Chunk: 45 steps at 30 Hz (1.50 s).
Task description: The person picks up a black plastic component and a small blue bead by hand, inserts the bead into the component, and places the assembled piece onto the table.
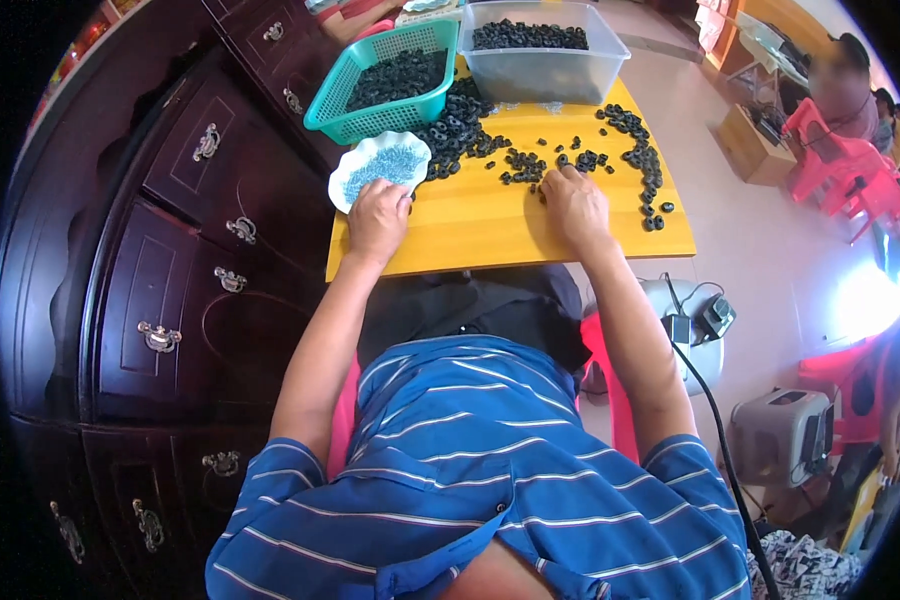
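Observation:
My left hand (378, 217) reaches over the near rim of a white scalloped dish (342, 194), its fingers drawn together and touching the small silvery-blue metal pieces (395, 162) inside. What the fingertips pinch there is too small to tell. On the yellow tabletop, my right hand (578, 208) has its fingers curled and pressed together beside a loose group of small black ring-shaped parts (522, 166). Its fingertips point away from me, and whatever they hold is hidden. More black parts (456, 128) are heaped beyond the dish.
A green perforated basket (345, 128) and a clear plastic bin (542, 75), both holding black parts, stand at the table's far side. Black parts (650, 170) trail along the right edge of the yellow table (470, 235). Dark drawers (185, 260) flank the left. People sit at right.

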{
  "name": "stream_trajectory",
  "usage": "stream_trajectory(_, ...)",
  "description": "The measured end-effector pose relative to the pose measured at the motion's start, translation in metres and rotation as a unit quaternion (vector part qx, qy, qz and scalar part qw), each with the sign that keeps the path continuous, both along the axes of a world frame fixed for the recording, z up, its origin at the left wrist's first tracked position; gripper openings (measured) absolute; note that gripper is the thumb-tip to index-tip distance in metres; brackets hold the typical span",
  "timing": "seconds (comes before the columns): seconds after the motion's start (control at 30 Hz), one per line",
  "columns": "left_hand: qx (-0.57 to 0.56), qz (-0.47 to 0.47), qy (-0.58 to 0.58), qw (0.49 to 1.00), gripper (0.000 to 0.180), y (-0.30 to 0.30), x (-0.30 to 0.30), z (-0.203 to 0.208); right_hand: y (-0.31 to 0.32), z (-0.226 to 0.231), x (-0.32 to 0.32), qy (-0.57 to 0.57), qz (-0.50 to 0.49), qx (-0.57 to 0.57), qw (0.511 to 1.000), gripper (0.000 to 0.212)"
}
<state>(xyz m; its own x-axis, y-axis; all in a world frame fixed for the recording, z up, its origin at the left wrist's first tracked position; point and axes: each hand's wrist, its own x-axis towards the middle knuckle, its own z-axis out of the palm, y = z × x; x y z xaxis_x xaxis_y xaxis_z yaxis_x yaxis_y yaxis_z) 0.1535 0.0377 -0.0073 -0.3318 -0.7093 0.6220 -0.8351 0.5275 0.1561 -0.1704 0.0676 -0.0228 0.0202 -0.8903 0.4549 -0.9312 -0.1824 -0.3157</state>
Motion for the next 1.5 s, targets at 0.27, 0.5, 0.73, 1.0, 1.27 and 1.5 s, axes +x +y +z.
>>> stream_trajectory(0.27,-0.015,-0.031,0.052,0.998,0.007,0.0,0.004,0.007,0.001,0.023,0.002,-0.064,-0.032,-0.006,0.997,0.017)
stream_trajectory(0.5,0.041,-0.034,0.159,0.986,0.004,0.004,-0.003,0.023,0.003,0.028,0.01,-0.207,0.037,-0.037,0.977,0.012)
stream_trajectory(0.73,0.237,-0.145,0.369,0.887,0.007,0.002,-0.051,0.052,0.008,0.036,0.02,-0.49,0.122,0.107,0.857,0.015)
stream_trajectory(1.0,0.381,-0.24,0.4,0.798,0.011,-0.008,-0.108,0.052,0.006,0.04,0.013,-0.677,0.121,0.203,0.697,0.022)
stream_trajectory(1.27,0.417,-0.28,0.374,0.78,0.01,-0.035,-0.13,0.053,0.007,0.049,0.006,-0.701,0.114,0.186,0.679,0.025)
stream_trajectory(1.5,0.504,-0.259,0.364,0.739,0.012,-0.045,-0.128,0.049,-0.001,0.037,0.004,-0.709,0.153,0.186,0.663,0.021)
